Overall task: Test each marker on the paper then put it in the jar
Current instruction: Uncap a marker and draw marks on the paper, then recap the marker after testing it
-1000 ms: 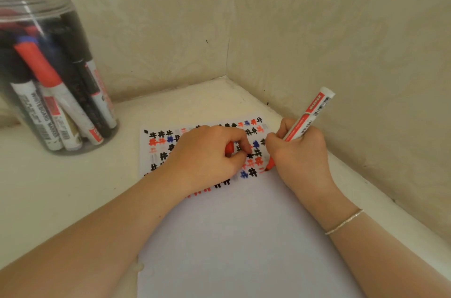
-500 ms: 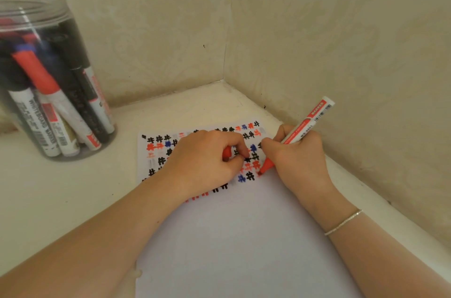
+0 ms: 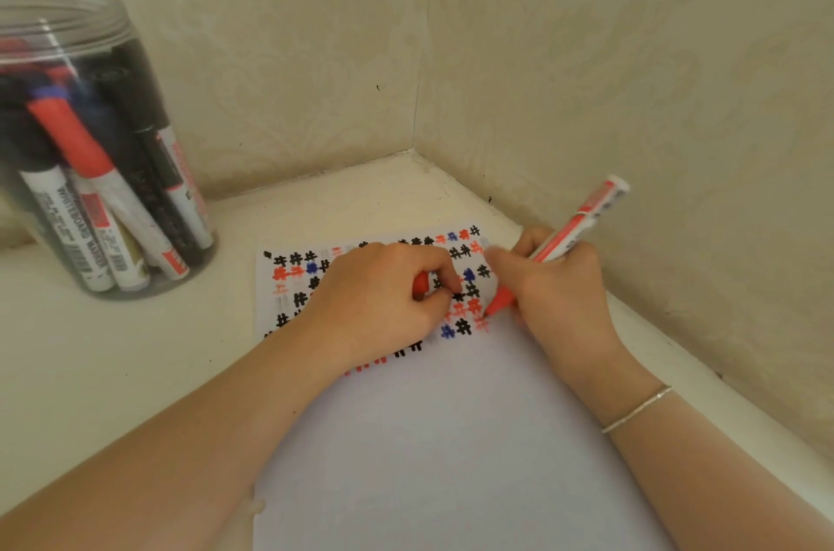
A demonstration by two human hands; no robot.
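1. Right hand (image 3: 557, 284) curled round the red marker (image 3: 573, 225) in a writing grip, nib end down on the paper (image 3: 451, 437), barrel slanting up and away toward the wall (image 3: 632, 76)
2. Left hand (image 3: 383, 297) resting on the sheet, fingers curled about a small red piece, most likely the marker's cap (image 3: 420, 285); too little of it showing to be sure
3. Keep the nib light on the sheet and finish one small hash beside the existing marks (image 3: 465, 306), in the bare patch just below and right of them, not over an older mark
4. Judge the ink by the stroke: solid red passes, faint or broken means a dry tip
5. Keep the left hand's weight on the paper so the sheet stays put under the strokes
6. Lift the nib clear before capping, then press the cap on fully to avoid smearing fingers or sheet
7. Jar (image 3: 94, 153) standing well apart at the far left on the ledge (image 3: 113, 347), open-topped and already crowded with markers; drop this one in cap-first or alongside the others, steering past the rim
8. Bracelet (image 3: 638, 410) on the right wrist, near the paper's edge; keep it off fresh ink
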